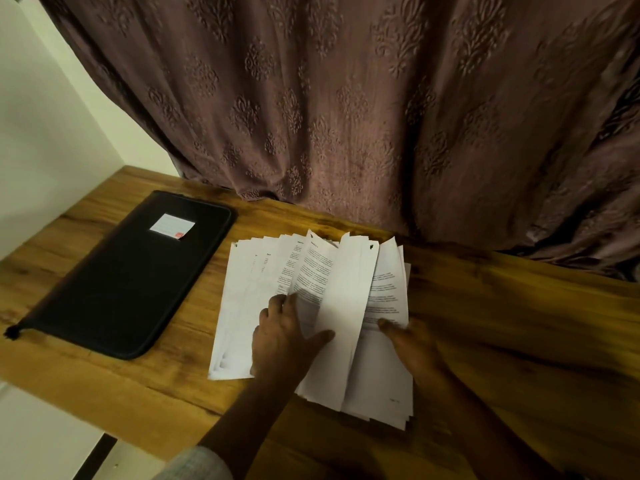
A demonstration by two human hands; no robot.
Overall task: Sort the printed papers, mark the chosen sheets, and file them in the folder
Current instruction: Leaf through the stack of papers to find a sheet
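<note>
Wooden table (502, 323), curtain (346, 98) behind. Printed papers (239, 306) fanned at centre; black zip folder (131, 282) lies closed, far left. Left hand (284, 337) curls its fingers on the fan, thumb across a raised sheet (346, 289). Right hand (412, 344), blurred, presses flat on the papers' right side. Risk: the loose fan slides, order is lost, the sheet creases.

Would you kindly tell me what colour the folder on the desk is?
The folder is black, with a white label; seen in the head view.
</note>
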